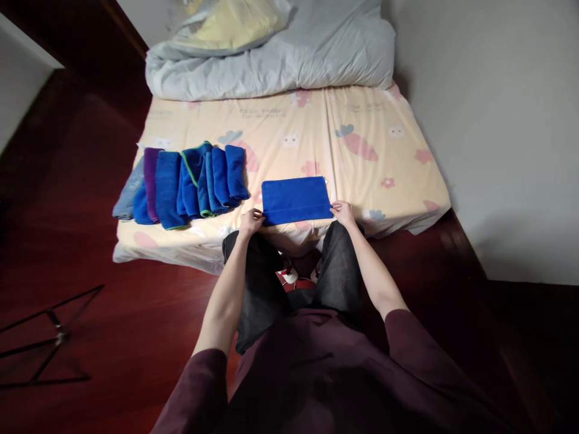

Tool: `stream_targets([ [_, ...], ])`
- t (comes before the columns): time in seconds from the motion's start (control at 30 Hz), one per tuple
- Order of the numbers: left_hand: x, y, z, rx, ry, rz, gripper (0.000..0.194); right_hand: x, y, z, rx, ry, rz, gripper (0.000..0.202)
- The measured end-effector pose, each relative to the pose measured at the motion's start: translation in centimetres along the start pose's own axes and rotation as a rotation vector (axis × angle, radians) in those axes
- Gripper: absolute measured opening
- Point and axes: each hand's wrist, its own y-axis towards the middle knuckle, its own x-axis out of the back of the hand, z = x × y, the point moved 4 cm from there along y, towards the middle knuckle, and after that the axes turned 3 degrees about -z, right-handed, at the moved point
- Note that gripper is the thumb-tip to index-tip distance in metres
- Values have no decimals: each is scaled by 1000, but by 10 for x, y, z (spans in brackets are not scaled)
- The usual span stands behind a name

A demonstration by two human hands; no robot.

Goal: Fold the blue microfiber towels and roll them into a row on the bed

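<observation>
A blue cloth lies flat as a rectangle near the front edge of the bed, with a crease running across its lower part. My left hand pinches its lower left corner. At the right end of that lower edge, my right hand grips the cloth between thumb and fingers. To the left, several folded cloths lie side by side and overlapping, mostly blue, with one purple and some green edging.
The bed has a cream sheet printed with carrots and rabbits. A rolled pale quilt lies across its far end. A black metal stand is on the red floor at lower left. A wall is on the right.
</observation>
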Motion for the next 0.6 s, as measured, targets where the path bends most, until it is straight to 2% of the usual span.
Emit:
stream_targets([
  [0.17, 1, -2, -9, -167, -96, -126, 27, 2, 0, 7, 61, 34, -23, 22],
  [0.27, 1, -4, -12, -261, -107, -150, 24, 2, -3, 13, 133, -4, -26, 22],
  [0.43, -4, -7, -13, -388, -37, -86, 26, 0, -13, 21, 278, -79, 51, 24],
  [0.6, -13, -5, -7, -397, 87, -14, 36, -4, -19, 22, 319, -232, 109, 32],
])
